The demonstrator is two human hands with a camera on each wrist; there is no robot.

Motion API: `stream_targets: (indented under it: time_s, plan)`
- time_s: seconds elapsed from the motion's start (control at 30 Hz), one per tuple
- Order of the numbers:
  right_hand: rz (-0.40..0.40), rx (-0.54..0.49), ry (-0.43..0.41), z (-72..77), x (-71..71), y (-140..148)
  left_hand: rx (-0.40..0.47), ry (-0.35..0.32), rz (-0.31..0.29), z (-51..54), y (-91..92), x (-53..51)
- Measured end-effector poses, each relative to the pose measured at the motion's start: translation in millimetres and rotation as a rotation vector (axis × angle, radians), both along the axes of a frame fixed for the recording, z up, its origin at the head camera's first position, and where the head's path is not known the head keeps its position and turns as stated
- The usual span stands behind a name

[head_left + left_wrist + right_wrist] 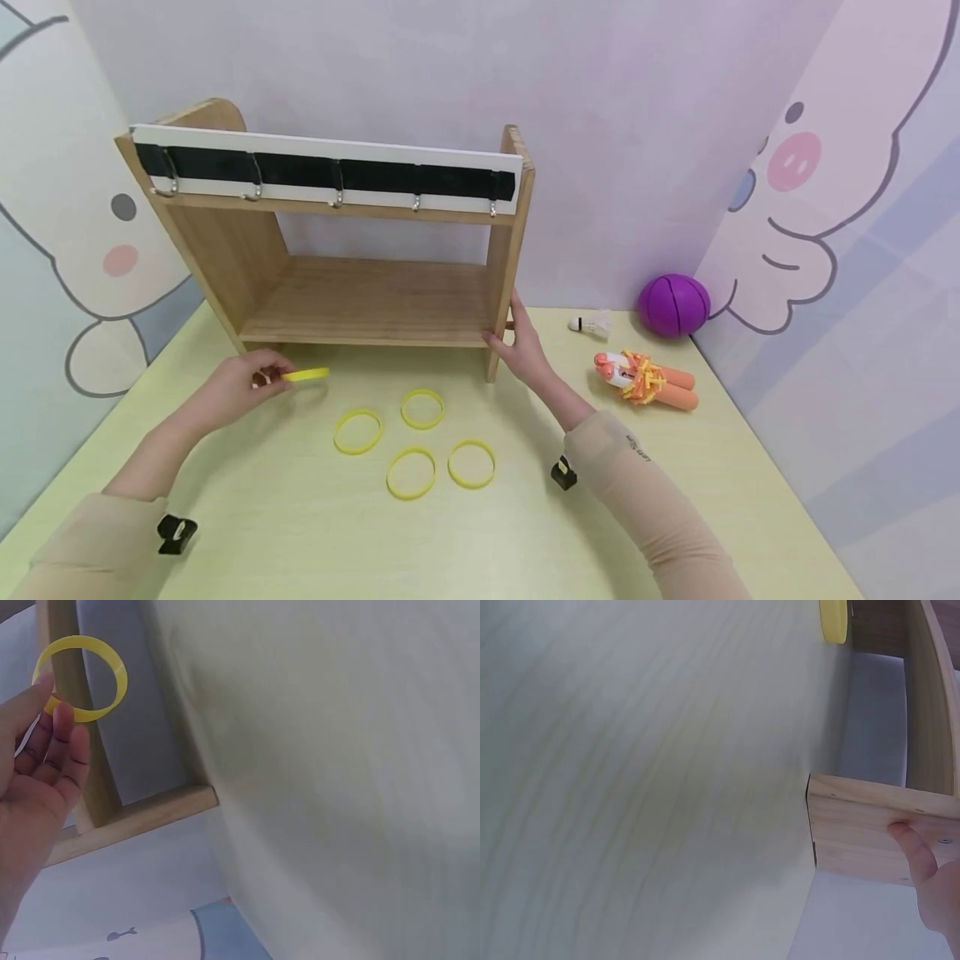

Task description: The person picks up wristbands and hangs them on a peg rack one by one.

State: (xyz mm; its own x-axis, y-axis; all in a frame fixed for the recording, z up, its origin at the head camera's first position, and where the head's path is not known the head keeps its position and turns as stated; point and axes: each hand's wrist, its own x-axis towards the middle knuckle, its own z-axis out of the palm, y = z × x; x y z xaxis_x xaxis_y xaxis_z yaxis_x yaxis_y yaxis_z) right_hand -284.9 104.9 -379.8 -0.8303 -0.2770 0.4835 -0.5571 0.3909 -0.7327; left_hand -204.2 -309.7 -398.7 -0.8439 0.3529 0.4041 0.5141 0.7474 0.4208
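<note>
Between thumb and fingertips, my left hand (243,385) (37,772) pinches a yellow ring (306,374) (120,675) near the lower left of the wooden shelf (390,337) (161,810). My right hand (528,354) (930,881) holds the shelf's right side panel (513,250) (855,832), its thumb at the front edge and another finger along the outer side; the rest are hidden. Several more yellow rings (358,410) lie flat on the table in front. Metal hooks (337,183) line a black-and-white strip (300,171) across the shelf's top front.
To the right of the shelf, a white shuttlecock (592,324), a purple ball (674,306) and an orange-and-white toy (647,381) rest on the pale yellow table (540,542). Walls (600,125) with cartoon figures stand behind and at both sides.
</note>
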Motion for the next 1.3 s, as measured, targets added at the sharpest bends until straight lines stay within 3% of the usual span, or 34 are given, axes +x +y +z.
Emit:
stream_targets:
  time_s: [0.23,0.43,0.7,0.9,1.3]
  plan:
    - [-0.002,0.003,-0.002,-0.8,0.2,2,0.001,0.072,0.010,21.8,7.8,1.9]
    - [0.000,-0.002,-0.002,-3.2,1.3,3,0.051,0.134,0.004,42.2,8.4,6.7]
    - [0.012,-0.008,0.023,-3.2,0.8,1,0.031,0.208,0.125,71.4,9.1,10.2]
    - [0.037,-0.010,0.041,-2.6,0.1,-1,0.118,0.338,0.144,94.2,8.7,7.6]
    - [0.043,0.002,0.030,-2.1,0.9,-2,0.252,0.449,0.261,143.8,2.1,5.1]
